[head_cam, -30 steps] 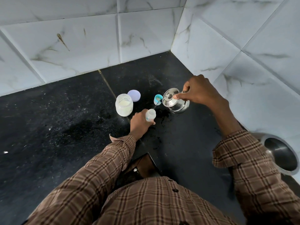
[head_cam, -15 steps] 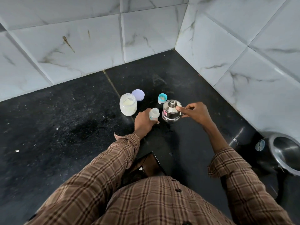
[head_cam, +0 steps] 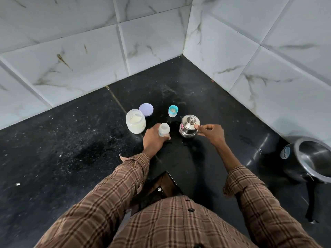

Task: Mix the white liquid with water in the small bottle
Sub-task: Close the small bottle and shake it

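Left hand (head_cam: 154, 138): grips bottle (head_cam: 163, 129) upright on counter (head_cam: 71, 149) | Right hand (head_cam: 211, 134): pinches kettle (head_cam: 189, 126) handle | Jar (head_cam: 135, 121): white liquid, uncapped, just left of bottle

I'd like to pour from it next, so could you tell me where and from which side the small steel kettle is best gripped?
Take the steel kettle by the handle on its right side, where the right hand already is. The spout points away, up and left, and the knobbed lid sits on top, so coming from the right probably leaves both clear. The left hand holds the small bottle.
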